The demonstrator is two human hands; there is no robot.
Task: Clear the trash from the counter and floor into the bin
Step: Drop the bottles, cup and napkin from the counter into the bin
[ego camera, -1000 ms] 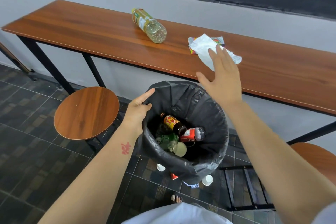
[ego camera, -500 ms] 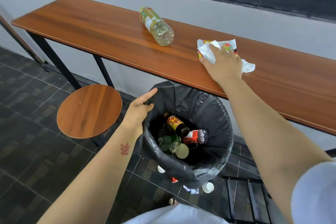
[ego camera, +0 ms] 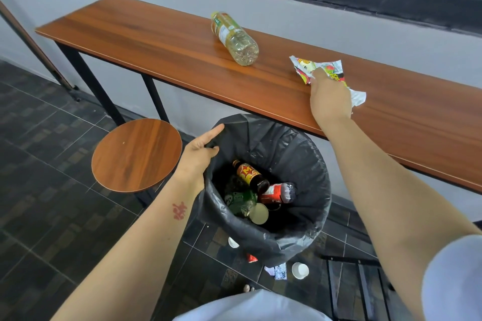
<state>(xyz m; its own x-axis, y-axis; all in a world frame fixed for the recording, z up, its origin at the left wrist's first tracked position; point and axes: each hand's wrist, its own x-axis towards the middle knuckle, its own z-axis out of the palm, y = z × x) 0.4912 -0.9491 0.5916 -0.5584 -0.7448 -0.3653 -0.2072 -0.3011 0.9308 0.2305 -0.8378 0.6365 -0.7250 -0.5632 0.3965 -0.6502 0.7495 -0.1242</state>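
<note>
Since the frame half a second earlier, right hand (ego camera: 330,98) had closed over the litter at the counter edge, bunching it; the white tissue, then spread flat, was now mostly hidden under the palm. Left hand unchanged.

Right hand, centre right of frame: fingers curled down on 1 colourful snack wrapper (ego camera: 319,69) and 1 white tissue (ego camera: 357,98), both pressed against the wooden counter (ego camera: 161,41). Wrapper stuck out above the fingers, tissue out to the right of the hand. Whether the pieces were lifted clear of the wood could not be told.

Left hand (ego camera: 199,154), centre of frame: thumb and fingers pinched on the left rim of the black bin liner (ego camera: 292,143), index finger extended along the rim. Bin held open directly below the counter edge.

Counts:
- Counter: 1 clear plastic bottle (ego camera: 236,39), lying on its side, upper centre, well apart from the right hand.
- Inside bin, lower centre: 1 brown bottle with red-yellow label (ego camera: 250,174), 1 red-labelled bottle (ego camera: 277,193), 1 green bottle (ego camera: 241,202), 1 round pale lid (ego camera: 258,213).
- Floor below bin, bottom centre: 2 white cups (ego camera: 300,270), 1 small red piece (ego camera: 251,258), 1 flat printed packet (ego camera: 279,270).
- 1 round wooden stool (ego camera: 135,155), left of bin.
</note>
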